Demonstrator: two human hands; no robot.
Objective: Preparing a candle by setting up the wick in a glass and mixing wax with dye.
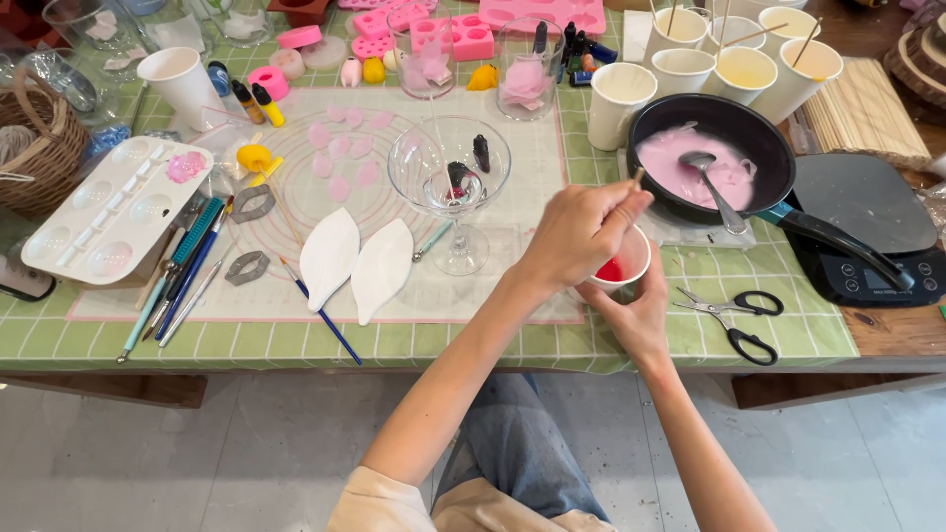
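Observation:
My right hand (636,310) grips a small white paper cup (631,258) of red liquid from below, near the table's front edge. Above the cup, my left hand (576,236) pinches a thin wooden stick (637,177) whose lower end goes down into the cup. Just behind the cup stands a black frying pan (764,148) of pale pink liquid with a metal spoon (711,182) in it. To the left is a clear stemmed glass (450,182) with a wick holder inside.
Black-handled scissors (741,317) lie right of the cup, with a black kitchen scale (867,222) behind them. Two white leaf-shaped moulds (355,261), brushes (187,281), a white palette (113,212), pink petals (340,163), paper cups (734,54) and pink silicone moulds (463,30) cover the green checked cloth (424,340).

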